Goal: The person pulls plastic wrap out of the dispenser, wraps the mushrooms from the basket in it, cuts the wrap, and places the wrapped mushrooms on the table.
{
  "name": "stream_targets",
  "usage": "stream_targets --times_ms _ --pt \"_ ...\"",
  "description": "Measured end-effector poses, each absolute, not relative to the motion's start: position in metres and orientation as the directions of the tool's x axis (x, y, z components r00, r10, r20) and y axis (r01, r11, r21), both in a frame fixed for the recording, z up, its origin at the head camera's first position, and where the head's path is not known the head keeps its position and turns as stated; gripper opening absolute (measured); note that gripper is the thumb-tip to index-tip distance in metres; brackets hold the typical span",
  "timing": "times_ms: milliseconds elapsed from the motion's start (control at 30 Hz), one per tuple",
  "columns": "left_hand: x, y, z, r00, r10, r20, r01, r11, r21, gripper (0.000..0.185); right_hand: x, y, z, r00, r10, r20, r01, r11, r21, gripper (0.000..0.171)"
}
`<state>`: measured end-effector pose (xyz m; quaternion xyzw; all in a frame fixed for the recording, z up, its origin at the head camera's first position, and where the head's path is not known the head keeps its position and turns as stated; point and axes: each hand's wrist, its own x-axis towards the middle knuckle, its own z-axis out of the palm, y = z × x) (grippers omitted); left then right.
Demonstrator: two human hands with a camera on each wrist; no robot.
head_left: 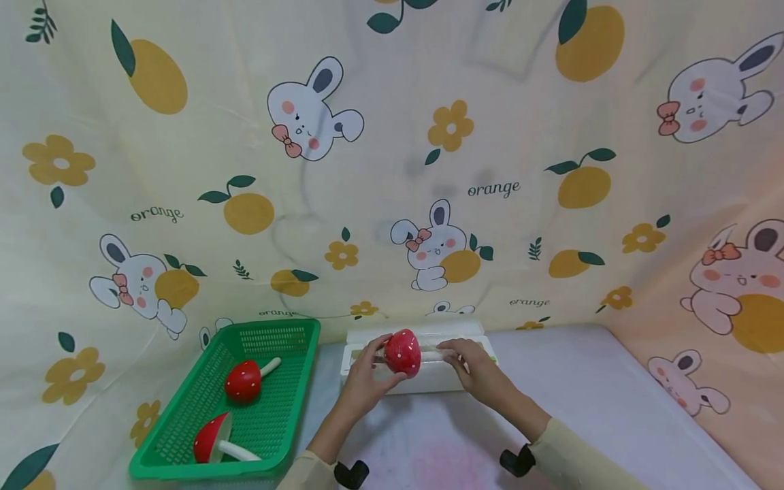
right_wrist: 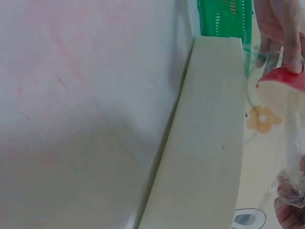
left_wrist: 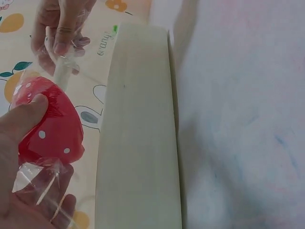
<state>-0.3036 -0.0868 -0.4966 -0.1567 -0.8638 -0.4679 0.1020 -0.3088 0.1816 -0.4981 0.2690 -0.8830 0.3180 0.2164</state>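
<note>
Wrapping step, by the look of it: toy mushroom [head_left: 403,352] held above the white box [head_left: 422,381] at table centre, clear film [left_wrist: 35,179] stretched round cap and stem.

Left hand [head_left: 366,376]: fingers curled round the red, white-dotted cap, thumb pressed on top in the left wrist view, film bunched under the palm. Right hand [head_left: 474,367]: fingertips pinching the pale stem [left_wrist: 62,74] together with the film, at 3 o'clock from the cap. Mushroom lying sideways, cap toward 9 o'clock, stem toward 3 o'clock, clear of the table surface.

White box directly beneath, long and narrow, lid side toward 12 o'clock against the patterned cloth [head_left: 392,170]; whether the film comes from it cannot be told for certain, though likely a film dispenser.

Green basket [head_left: 184,408] at 9 o'clock from the box, just beside it, holding two more mushrooms: one [head_left: 243,381] near the middle, another [head_left: 211,442] toward 6 o'clock, neither visibly wrapped.

Judged stage: film already round the cap, not yet closed at the stem. Next move likely calls for a steady hold on the cap, a twist or fold of the film round the stem, and enough tension to keep it smooth without tearing.
</note>
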Motion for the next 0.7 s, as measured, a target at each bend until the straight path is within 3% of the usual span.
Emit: stream_targets --times_ms 133,367,700 --pt "-0.305 -0.086 -0.497 -0.935 0.143 0.325 0.350 0.523 0.777 0.085 -0.309 0.182 -0.494 -0.768 -0.370 0.523 -0.619 0.639 -0.457 0.035" --pt "-0.306 -0.084 -0.494 -0.940 0.084 0.331 0.318 0.568 0.759 0.080 -0.308 0.186 -0.489 -0.783 -0.387 0.487 -0.608 0.645 -0.464 0.051" --pt "-0.314 -0.081 -0.474 -0.939 0.110 0.325 0.335 0.495 0.802 0.079 -0.315 0.191 -0.469 -0.741 -0.324 0.588 -0.621 0.665 -0.416 0.042"
